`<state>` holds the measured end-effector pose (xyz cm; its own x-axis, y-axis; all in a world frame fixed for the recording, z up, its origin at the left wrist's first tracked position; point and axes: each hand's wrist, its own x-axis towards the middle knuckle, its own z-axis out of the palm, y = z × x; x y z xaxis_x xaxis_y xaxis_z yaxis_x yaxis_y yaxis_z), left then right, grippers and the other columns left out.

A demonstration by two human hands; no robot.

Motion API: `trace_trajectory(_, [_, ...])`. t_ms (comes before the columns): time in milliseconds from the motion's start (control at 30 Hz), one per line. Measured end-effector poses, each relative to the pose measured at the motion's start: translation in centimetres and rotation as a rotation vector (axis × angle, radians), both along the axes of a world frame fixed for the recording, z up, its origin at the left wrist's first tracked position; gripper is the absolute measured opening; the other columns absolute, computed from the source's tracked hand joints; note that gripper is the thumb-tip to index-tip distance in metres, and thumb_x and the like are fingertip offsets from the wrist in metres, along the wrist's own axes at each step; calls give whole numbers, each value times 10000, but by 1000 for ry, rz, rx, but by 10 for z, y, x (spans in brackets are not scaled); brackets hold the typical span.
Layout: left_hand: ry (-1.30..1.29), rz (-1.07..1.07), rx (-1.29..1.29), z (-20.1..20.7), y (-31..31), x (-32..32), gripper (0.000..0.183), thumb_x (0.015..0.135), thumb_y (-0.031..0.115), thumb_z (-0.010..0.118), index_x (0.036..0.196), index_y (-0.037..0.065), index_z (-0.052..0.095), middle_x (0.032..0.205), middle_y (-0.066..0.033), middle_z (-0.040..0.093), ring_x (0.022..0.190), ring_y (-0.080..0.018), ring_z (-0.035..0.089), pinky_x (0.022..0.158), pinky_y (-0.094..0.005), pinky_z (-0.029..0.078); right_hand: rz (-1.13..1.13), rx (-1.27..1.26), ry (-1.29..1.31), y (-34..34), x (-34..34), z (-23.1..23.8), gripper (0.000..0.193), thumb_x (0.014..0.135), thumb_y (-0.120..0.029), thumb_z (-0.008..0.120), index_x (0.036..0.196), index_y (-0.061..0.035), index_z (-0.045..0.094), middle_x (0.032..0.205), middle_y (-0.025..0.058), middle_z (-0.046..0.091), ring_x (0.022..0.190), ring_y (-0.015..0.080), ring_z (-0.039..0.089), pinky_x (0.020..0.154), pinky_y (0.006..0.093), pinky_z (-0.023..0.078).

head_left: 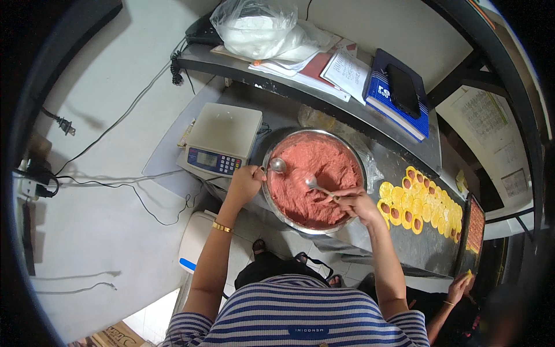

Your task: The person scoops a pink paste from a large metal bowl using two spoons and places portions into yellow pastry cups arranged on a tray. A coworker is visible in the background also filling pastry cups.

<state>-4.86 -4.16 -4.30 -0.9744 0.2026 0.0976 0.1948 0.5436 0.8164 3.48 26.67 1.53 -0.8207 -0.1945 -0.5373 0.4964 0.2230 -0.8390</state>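
Note:
A large round metal bowl (315, 231) stands in front of me, filled with pink ground meat (324, 151). My left hand (247, 181) is at the bowl's left rim, its fingers closed on the handle of a small round metal scoop (278, 166). The scoop's cup is over the left part of the meat. From the right, my right hand (357, 203) reaches across the rim with a metal spoon (313, 183) pinched in its fingers. The spoon's head is at the middle of the meat. The fingertips of my left hand are partly hidden.
A digital scale (222, 136) sits left of the bowl. Yellow round wrappers (413, 202), several with meat on them, cover the table to the right, beside a filled tray (476, 222). Another person's hand (459, 287) is near the tray. A shelf holds a blue book (399, 95) and phone.

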Motion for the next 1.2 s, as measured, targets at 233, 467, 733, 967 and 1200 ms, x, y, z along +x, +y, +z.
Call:
trace_trajectory(233, [-43, -69, 21, 21, 26, 7, 272, 824, 173, 497, 662, -35, 561, 660, -234, 566, 610, -383, 570, 565, -412, 438, 145, 1015, 1083, -36, 4, 20, 329, 677, -20, 574, 991, -53, 663, 774, 136, 623, 666, 324, 625, 591, 385, 506])
trace_trajectory(467, [-85, 8, 143, 33, 29, 14, 318, 866, 181, 496, 646, -48, 475, 527, -34, 387, 532, -92, 366, 486, -311, 334, 193, 1289, 1106, -36, 25, 26, 453, 654, -60, 571, 1105, -75, 603, 769, 80, 566, 594, 235, 594, 503, 353, 491])
trace_trajectory(733, [-118, 27, 207, 43, 43, 13, 320, 885, 180, 501, 637, -22, 503, 530, 19, 377, 527, -64, 332, 468, -276, 299, -52, 1234, 1199, -50, 46, -2, 554, 638, 16, 589, 1174, -123, 581, 723, 57, 499, 518, 226, 557, 445, 353, 462])
trace_trajectory(967, [-166, -49, 248, 51, 50, 22, 295, 886, 161, 508, 641, -3, 512, 537, 43, 369, 522, -50, 316, 454, -269, 269, -62, 1226, 1148, -51, 47, -17, 664, 606, 16, 593, 1252, -118, 516, 762, 65, 494, 527, 227, 562, 457, 355, 474])
trace_trajectory(1200, [-113, -55, 289, 57, 55, 33, 290, 885, 152, 514, 637, 2, 508, 536, 54, 357, 520, -44, 316, 451, -262, 266, -62, 1173, 1124, -52, 46, -22, 654, 626, 25, 583, 1262, -103, 494, 809, 80, 512, 536, 226, 568, 468, 354, 481])
